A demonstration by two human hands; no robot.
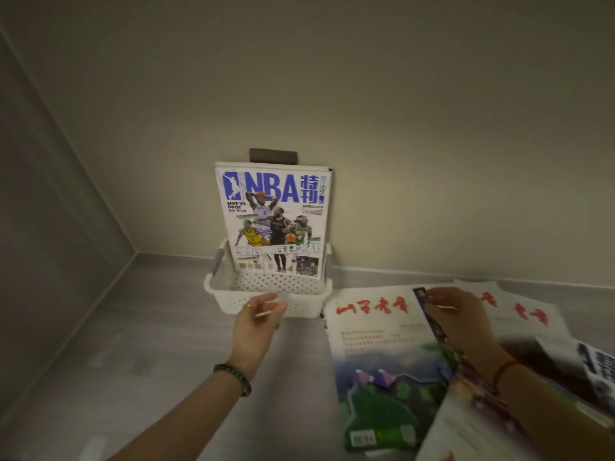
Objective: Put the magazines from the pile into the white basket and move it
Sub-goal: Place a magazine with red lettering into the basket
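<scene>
Lying on grey surface (149, 344) by beige wall (399, 128), pile (376, 344); right hand (456, 321) pinching 1 magazine (433, 324), left hand (256, 319) slack at basket (226, 294).

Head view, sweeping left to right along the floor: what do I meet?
White basket, holding the upright NBA magazine → mountain-cover magazine → right hand, gripping a dark-edged magazine → blue-lettered magazine at the right edge. Left hand left out: it overlaps the basket.

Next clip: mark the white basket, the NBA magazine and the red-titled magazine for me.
white basket (226, 302): head view, left part of its front wall.
NBA magazine (274, 221): head view, middle of the cover.
red-titled magazine (382, 354): head view, middle of the cover.
</scene>
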